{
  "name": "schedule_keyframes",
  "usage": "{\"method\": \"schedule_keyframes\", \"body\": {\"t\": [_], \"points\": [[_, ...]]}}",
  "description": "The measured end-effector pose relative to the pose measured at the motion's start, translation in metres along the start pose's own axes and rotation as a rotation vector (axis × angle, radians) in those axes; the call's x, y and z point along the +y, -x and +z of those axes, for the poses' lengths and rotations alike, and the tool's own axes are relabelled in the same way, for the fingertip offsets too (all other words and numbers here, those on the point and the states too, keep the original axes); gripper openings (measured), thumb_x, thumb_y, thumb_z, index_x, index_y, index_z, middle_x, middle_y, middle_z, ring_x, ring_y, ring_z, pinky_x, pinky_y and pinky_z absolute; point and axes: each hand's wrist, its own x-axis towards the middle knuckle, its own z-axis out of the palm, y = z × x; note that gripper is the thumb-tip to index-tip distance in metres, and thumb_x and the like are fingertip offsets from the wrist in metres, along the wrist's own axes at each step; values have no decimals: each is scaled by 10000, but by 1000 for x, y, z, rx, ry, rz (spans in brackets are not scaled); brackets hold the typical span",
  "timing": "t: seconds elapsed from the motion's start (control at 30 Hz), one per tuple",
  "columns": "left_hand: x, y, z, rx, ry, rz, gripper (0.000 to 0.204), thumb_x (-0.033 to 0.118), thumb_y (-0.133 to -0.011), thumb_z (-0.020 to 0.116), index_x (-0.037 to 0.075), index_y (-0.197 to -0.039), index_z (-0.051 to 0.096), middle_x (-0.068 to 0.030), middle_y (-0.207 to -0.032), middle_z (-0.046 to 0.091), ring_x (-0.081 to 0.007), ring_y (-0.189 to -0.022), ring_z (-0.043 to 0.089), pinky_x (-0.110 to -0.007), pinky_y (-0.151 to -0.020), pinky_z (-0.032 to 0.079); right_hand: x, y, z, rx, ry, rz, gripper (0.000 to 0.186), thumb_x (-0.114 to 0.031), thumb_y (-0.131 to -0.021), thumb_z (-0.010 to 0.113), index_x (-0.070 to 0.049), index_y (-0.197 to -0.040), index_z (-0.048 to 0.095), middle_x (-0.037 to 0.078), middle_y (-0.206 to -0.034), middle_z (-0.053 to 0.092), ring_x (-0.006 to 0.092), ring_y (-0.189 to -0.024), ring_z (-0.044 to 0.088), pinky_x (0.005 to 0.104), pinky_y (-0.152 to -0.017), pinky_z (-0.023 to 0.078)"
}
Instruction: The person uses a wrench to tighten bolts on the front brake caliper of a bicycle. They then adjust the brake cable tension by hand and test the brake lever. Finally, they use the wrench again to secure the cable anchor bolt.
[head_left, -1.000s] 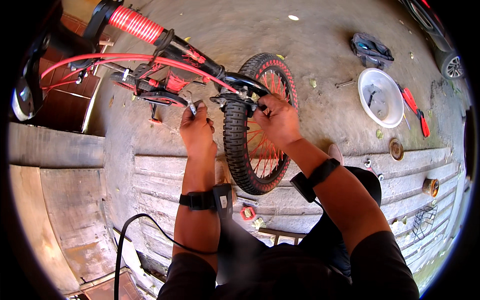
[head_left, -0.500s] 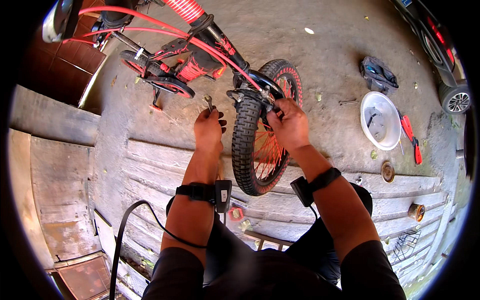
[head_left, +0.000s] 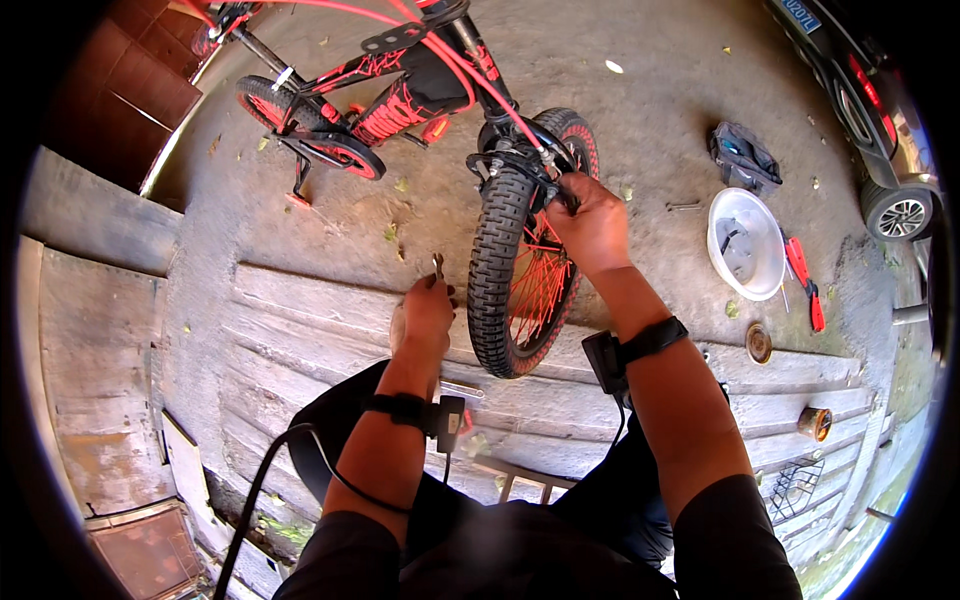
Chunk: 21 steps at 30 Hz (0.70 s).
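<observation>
A black and red child's bicycle point(head_left: 400, 118) stands before me, its knobbly front tyre point(head_left: 498, 270) pointing toward me and its spokes point(head_left: 527, 300) red. My left hand point(head_left: 428, 308) is closed round a small wrench point(head_left: 437, 266), whose open jaw sticks up past the fingers, to the left of the tyre. At the right side of the front brake point(head_left: 520, 168), my right hand point(head_left: 590, 222) has its fingers pinched together by the fork. What lies between those fingertips is hidden.
On the right are a white basin point(head_left: 745, 245) with small parts, a grey tool bag point(head_left: 745, 158) and a red-and-black tool point(head_left: 803, 285). Another wrench point(head_left: 685, 206) lies on the concrete. A car point(head_left: 870, 110) is parked at the far right. Ridged concrete point(head_left: 310, 330) runs underneath.
My left hand with the wrench has dropped lower, away from the brake. The right hand stays at the brake, slightly shifted. The whole view has tilted a little.
</observation>
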Motion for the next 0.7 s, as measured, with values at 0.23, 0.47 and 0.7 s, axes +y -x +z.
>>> {"method": "schedule_keyframes", "body": {"t": [0.23, 0.47, 0.7], "points": [[-151, -14, -10, -111, 82, -133, 311, 100, -921, 468, -26, -1129, 663, -86, -854, 651, -168, -666, 612, -312, -577, 467, 1, -3, -6, -100, 52, -55, 250, -54, -793, 667, -30, -1039, 705, 133, -884, 701, 177, -683, 697, 312, -627, 543], [-213, -7, 2, -131, -145, -131, 325, 76, -897, 485, 11, -1118, 714, -139, -801, 687, -201, -644, 626, -341, -576, 483, 2, -6, -13, -171, 49, -75, 272, -45, -810, 678, -24, -1081, 692, 133, -922, 694, 225, -705, 670, 323, -632, 533], [-247, -9, 30, -211, -376, -176, 329, 133, -861, 508, 44, -1102, 715, -259, -1032, 697, -420, -1012, 663, -479, -834, 520, 31, -7, -26, -262, 259, -208, 257, 42, -875, 675, 24, -1131, 661, 57, -954, 673, 87, -675, 633, 238, -596, 502]]}}
